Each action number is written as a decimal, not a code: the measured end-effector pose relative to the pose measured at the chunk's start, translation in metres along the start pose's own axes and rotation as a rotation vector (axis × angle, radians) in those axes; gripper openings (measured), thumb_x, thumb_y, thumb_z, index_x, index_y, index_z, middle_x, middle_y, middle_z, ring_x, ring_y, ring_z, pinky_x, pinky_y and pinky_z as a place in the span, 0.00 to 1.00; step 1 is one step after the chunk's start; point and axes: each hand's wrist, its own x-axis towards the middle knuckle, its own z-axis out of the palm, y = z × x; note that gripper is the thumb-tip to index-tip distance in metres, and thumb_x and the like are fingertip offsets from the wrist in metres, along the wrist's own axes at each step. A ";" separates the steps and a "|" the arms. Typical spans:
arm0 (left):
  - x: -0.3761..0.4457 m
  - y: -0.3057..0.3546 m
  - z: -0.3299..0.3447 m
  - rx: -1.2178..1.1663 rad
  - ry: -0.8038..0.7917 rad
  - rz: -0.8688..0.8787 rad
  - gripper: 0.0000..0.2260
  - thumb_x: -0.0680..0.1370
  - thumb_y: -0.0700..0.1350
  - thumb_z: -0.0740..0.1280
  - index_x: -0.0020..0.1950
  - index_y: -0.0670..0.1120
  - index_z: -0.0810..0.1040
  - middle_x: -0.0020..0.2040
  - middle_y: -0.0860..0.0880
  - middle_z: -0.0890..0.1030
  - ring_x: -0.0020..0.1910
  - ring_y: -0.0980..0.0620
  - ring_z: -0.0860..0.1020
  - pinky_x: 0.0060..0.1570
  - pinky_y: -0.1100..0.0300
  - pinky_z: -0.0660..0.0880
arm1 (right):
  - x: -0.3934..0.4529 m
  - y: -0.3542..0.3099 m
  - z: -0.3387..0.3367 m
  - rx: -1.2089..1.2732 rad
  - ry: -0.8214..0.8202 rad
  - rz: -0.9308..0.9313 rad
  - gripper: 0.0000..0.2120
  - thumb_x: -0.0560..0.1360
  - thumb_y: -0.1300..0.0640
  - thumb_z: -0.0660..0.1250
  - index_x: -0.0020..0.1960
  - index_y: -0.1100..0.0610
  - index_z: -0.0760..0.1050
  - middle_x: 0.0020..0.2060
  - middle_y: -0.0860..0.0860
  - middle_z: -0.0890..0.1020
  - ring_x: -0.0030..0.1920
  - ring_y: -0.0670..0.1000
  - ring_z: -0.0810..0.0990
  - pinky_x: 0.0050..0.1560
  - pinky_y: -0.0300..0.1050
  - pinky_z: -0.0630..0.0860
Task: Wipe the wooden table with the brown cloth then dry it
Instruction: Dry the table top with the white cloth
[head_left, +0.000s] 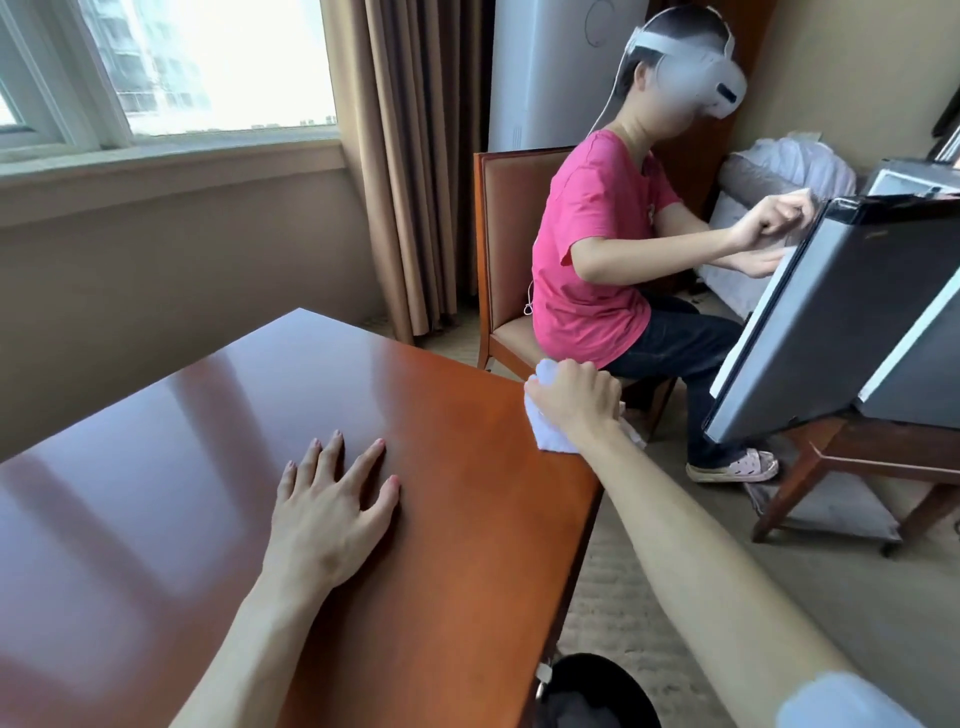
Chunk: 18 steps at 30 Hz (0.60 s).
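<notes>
On a glossy wooden worktop (234, 415), the left hand (332, 514) rests flat with fingers spread while the right hand (574, 400) grips a bunched white cloth (550, 436) at the far right edge, likely the drying pass; no brown cloth shows.

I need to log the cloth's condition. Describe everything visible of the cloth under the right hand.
The cloth looks white, not brown, soft and terry-like, and crumpled into a bunch. It lies at the right edge of the wooden table, with a corner hanging past the edge. The right hand grips it from above, covering its middle; a puff sticks out beyond the fingers. Whether it is wet cannot be told.
</notes>
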 end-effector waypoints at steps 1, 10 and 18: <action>0.001 0.000 -0.001 -0.002 0.007 -0.005 0.27 0.80 0.68 0.49 0.80 0.66 0.55 0.83 0.48 0.52 0.82 0.48 0.46 0.79 0.48 0.43 | 0.004 -0.007 0.004 -0.004 0.014 0.014 0.20 0.78 0.41 0.62 0.52 0.57 0.81 0.49 0.56 0.85 0.50 0.60 0.83 0.45 0.48 0.72; 0.000 -0.002 0.003 0.017 0.009 0.004 0.29 0.80 0.68 0.45 0.81 0.66 0.51 0.83 0.48 0.49 0.82 0.48 0.43 0.79 0.48 0.41 | 0.027 -0.061 0.030 0.063 -0.121 -0.454 0.28 0.71 0.29 0.57 0.56 0.47 0.79 0.49 0.58 0.84 0.51 0.63 0.83 0.47 0.51 0.74; 0.005 -0.005 0.010 -0.026 0.082 -0.032 0.31 0.75 0.70 0.42 0.79 0.69 0.53 0.83 0.52 0.50 0.82 0.52 0.43 0.79 0.51 0.40 | 0.113 -0.101 0.069 0.242 -0.195 -0.178 0.26 0.69 0.33 0.61 0.46 0.56 0.77 0.47 0.57 0.83 0.47 0.61 0.80 0.43 0.49 0.70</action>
